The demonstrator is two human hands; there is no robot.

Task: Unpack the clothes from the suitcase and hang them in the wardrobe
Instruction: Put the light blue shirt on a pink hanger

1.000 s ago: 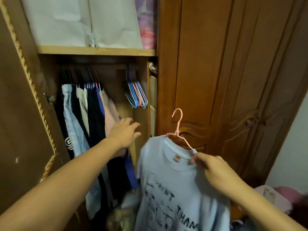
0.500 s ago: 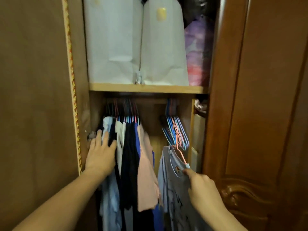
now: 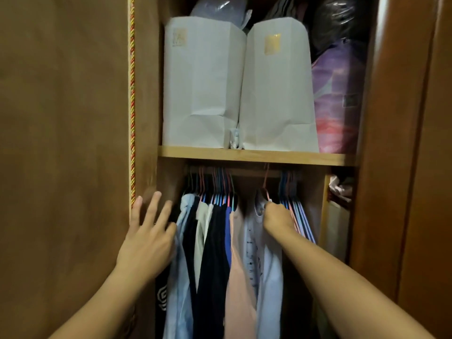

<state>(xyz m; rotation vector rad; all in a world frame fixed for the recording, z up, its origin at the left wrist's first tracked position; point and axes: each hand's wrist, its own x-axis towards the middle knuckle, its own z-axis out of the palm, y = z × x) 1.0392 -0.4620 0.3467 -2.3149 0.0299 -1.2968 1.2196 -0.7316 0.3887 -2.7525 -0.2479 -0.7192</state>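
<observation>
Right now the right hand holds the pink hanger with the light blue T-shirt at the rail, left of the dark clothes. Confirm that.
Not quite. In the head view the right hand holds the pink hanger with the light blue T-shirt right of the dark clothes, not left.

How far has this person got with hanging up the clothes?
Done: a row of hung clothes already fills the rail. In hand: the right hand holds the light blue T-shirt by its pink hanger at the rail, while the left hand rests open beside the row. The suitcase is out of view.
</observation>
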